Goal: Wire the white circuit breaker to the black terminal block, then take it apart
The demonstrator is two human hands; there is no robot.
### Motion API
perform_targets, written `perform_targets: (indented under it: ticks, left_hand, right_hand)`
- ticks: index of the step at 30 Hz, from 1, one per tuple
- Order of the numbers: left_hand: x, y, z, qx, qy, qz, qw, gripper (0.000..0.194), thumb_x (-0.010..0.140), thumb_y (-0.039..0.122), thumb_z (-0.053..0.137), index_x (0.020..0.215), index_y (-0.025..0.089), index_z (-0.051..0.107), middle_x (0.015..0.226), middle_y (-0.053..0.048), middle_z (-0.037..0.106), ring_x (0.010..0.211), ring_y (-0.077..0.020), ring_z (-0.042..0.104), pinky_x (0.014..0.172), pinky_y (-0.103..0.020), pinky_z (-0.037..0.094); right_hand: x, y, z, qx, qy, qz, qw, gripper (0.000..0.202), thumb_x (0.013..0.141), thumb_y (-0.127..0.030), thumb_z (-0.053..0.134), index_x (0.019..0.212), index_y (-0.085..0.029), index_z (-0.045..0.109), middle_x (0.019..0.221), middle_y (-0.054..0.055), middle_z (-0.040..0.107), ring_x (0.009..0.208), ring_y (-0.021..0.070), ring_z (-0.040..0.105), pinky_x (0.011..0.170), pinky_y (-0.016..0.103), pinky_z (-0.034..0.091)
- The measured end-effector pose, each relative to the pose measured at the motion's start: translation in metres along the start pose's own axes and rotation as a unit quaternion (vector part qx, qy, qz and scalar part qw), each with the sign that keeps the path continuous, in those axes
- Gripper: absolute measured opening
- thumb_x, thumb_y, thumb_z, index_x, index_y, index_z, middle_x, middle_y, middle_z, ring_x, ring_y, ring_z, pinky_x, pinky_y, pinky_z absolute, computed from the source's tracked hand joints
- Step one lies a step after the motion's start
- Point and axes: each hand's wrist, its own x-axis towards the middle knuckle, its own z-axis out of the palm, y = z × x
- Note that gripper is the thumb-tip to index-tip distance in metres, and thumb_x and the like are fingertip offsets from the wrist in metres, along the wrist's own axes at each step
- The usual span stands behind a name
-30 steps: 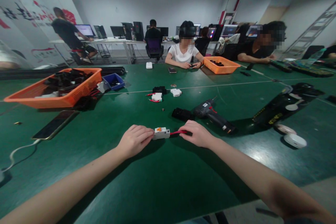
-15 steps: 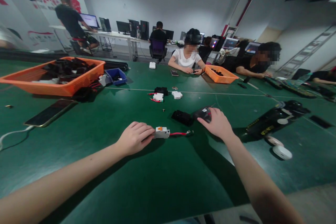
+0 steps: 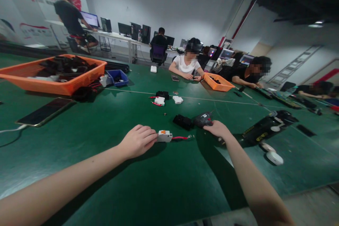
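On a green table (image 3: pixel 148 190), a person's left hand (image 3: pixel 139 141) grips the left end of a white circuit breaker (image 3: pixel 165 136) with an orange switch. A red wire (image 3: pixel 180 138) runs from the breaker's right end. To the right, the right hand (image 3: pixel 218 129) lies over the handle of a power drill (image 3: pixel 202 119); whether its fingers close around it, I cannot tell. A black block (image 3: pixel 183 122) lies just left of the drill.

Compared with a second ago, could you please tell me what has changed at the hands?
The right hand has let go of the red wire and moved away to the right, onto the power drill; its grip there is unclear. The left hand still holds the white breaker.
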Motion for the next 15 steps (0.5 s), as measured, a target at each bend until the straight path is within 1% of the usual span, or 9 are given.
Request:
perform_targets:
  ticks: [3, 6, 9, 11, 12, 14, 15]
  left_hand:
    - [-0.001, 0.001, -0.001, -0.007, 0.001, -0.002, 1.0, 0.021, 0.094, 0.024, 0.056, 0.111, 0.019, 0.067, 0.111, -0.006, 0.072, 0.098, -0.02, 0.065, 0.077, -0.034, 0.047]
    - [-0.001, 0.002, -0.002, -0.011, -0.004, -0.006, 1.0, 0.022, 0.094, 0.024, 0.055, 0.111, 0.019, 0.067, 0.111, -0.006, 0.072, 0.097, -0.0197, 0.065, 0.077, -0.034, 0.048]
    - [0.0, 0.002, -0.002, -0.009, -0.008, -0.007, 1.0, 0.021, 0.094, 0.024, 0.054, 0.11, 0.018, 0.067, 0.11, -0.007, 0.072, 0.097, -0.0195, 0.065, 0.078, -0.034, 0.049]
    - [0.0, 0.001, -0.002, -0.009, -0.011, -0.006, 1.0, 0.021, 0.094, 0.024, 0.054, 0.109, 0.018, 0.067, 0.11, -0.007, 0.071, 0.097, -0.0197, 0.064, 0.078, -0.034, 0.049]
    - [0.0, 0.0, -0.002, -0.01, -0.014, -0.006, 1.0, 0.021, 0.094, 0.023, 0.054, 0.109, 0.018, 0.067, 0.11, -0.008, 0.071, 0.098, -0.0198, 0.064, 0.079, -0.034, 0.049]
    - [0.0, -0.001, -0.002, -0.011, -0.018, -0.007, 1.0, 0.021, 0.094, 0.023, 0.054, 0.11, 0.018, 0.067, 0.111, -0.008, 0.071, 0.099, -0.02, 0.064, 0.079, -0.034, 0.049]
    - [-0.001, -0.001, -0.002, -0.012, -0.019, -0.008, 1.0, 0.021, 0.094, 0.023, 0.054, 0.11, 0.018, 0.066, 0.111, -0.008, 0.071, 0.099, -0.0201, 0.064, 0.08, -0.034, 0.049]
  right_hand:
    - [-0.005, -0.001, -0.007, 0.07, -0.004, -0.002, 0.998, 0.032, 0.07, -0.047, 0.073, 0.073, -0.015, 0.069, 0.066, 0.008, 0.069, 0.062, 0.0229, 0.066, 0.053, 0.029, 0.044]
    - [-0.013, -0.007, -0.017, 0.148, 0.015, -0.013, 0.989, 0.034, 0.072, -0.047, 0.071, 0.081, -0.014, 0.069, 0.066, 0.007, 0.069, 0.059, 0.0204, 0.063, 0.049, 0.028, 0.043]
    - [-0.027, -0.018, -0.03, 0.227, 0.026, -0.035, 0.973, 0.039, 0.079, -0.049, 0.063, 0.092, -0.013, 0.067, 0.078, 0.009, 0.071, 0.063, 0.0195, 0.064, 0.051, 0.028, 0.047]
    - [-0.043, -0.029, -0.043, 0.288, 0.017, -0.052, 0.956, 0.04, 0.085, -0.049, 0.057, 0.101, -0.014, 0.067, 0.092, 0.011, 0.072, 0.071, 0.0194, 0.066, 0.057, 0.028, 0.053]
    - [-0.054, -0.035, -0.051, 0.322, 0.007, -0.06, 0.945, 0.04, 0.088, -0.048, 0.053, 0.105, -0.014, 0.067, 0.099, 0.012, 0.072, 0.074, 0.0191, 0.067, 0.06, 0.028, 0.055]
    - [-0.08, -0.05, -0.067, 0.481, -0.055, -0.061, 0.873, 0.036, 0.089, -0.043, 0.054, 0.106, -0.014, 0.069, 0.104, 0.014, 0.072, 0.072, 0.0186, 0.067, 0.06, 0.028, 0.057]
    - [-0.094, -0.057, -0.076, 0.527, -0.092, -0.058, 0.843, 0.036, 0.09, -0.042, 0.053, 0.105, -0.014, 0.07, 0.101, 0.015, 0.072, 0.067, 0.0185, 0.066, 0.057, 0.028, 0.058]
